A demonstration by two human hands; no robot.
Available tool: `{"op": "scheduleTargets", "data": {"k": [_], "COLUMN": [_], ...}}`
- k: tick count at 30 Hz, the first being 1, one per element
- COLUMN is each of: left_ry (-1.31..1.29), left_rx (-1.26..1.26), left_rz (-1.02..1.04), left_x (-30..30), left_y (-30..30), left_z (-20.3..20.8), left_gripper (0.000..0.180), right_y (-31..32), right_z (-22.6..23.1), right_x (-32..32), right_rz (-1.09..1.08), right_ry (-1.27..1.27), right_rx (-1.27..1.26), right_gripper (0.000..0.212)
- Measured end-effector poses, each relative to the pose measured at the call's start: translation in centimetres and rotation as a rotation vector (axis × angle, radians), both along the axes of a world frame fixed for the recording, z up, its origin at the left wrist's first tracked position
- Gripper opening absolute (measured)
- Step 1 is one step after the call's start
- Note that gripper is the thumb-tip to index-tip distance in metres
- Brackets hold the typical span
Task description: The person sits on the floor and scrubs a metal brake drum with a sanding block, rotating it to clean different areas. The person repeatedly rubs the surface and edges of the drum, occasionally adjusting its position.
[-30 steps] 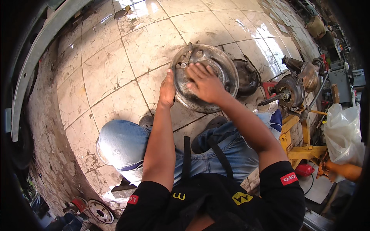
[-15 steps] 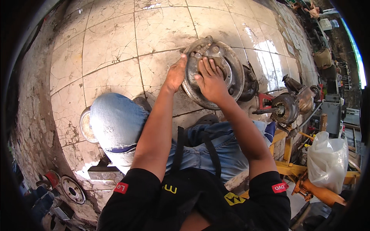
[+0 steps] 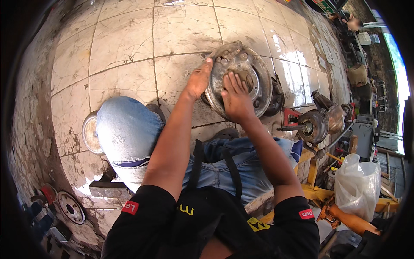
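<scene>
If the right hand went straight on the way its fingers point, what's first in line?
Probably a round bolt head on the metal plate under the right hand; how far it sticks up is unclear.

Fairly bright mid-frame, prob. daylight; floor tiles (image 3: pixel 120 56) pale, fine cracks legible. Brightest area = blown-out opening (image 3: pixel 401 82) at far R. White glare streaks on tiles R of the round metal part (image 3: pixel 264 75), whose rim has dull highlights. L knee (image 3: pixel 118 125) near washed out; black shirt (image 3: pixel 138 224) loses detail. L hand (image 3: pixel 198 80) & R hand (image 3: pixel 237 97) well lit, reasonably clear. Fisheye: dark vignette all round, tile lines bowed, R-edge clutter stretched & soft
</scene>
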State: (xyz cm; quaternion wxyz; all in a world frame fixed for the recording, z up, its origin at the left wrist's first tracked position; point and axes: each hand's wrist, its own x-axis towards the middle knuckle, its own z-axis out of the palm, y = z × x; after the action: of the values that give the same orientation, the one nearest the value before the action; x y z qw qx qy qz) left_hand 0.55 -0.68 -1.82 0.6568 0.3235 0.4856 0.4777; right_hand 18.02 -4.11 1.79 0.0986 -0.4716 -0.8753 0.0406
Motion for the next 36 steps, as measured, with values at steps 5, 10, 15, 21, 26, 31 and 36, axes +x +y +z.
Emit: {"op": "scheduleTargets", "data": {"k": [5, 10, 15, 21, 26, 31, 36], "left_ry": [0.089, 0.145, 0.162, 0.057, 0.054, 0.099, -0.056], "left_rx": [-0.077, -0.103, -0.065, -0.078, -0.090, -0.126, -0.098], "left_rz": [0.024, 0.010, -0.014, 0.007, -0.007, 0.057, 0.063], "left_x": [0.0, -0.3, 0.1, -0.2, -0.2, 0.3, 0.6], "left_y": [-0.9, -0.6, -0.3, -0.2, -0.4, -0.2, 0.0], "left_z": [2.7, 2.3, 2.0, 1.4, 1.7, 1.3, 0.4], "left_gripper": [0.077, 0.079, 0.077, 0.076, 0.084, 0.083, 0.083], "right_y": [3.0, 1.7, 2.5, -0.9, -1.8, -4.5, -4.6], "right_z": [-0.3, 1.1, -0.2, 3.9, 6.3, 2.9, 1.0], "right_x": [1.3, 1.3, 0.7, 3.4, 3.4, 2.5, 4.8], "right_rz": [-0.096, 0.101, -0.041, 0.114, -0.030, 0.049, -0.176], "right_ry": [0.014, -0.071, -0.052, -0.086, 0.074, -0.100, -0.169], "right_rx": [-0.052, -0.074, 0.039, -0.318, -0.306, -0.233, -0.186], "right_gripper": [0.052, 0.050, 0.048, 0.047, 0.047, 0.052, 0.065]}}
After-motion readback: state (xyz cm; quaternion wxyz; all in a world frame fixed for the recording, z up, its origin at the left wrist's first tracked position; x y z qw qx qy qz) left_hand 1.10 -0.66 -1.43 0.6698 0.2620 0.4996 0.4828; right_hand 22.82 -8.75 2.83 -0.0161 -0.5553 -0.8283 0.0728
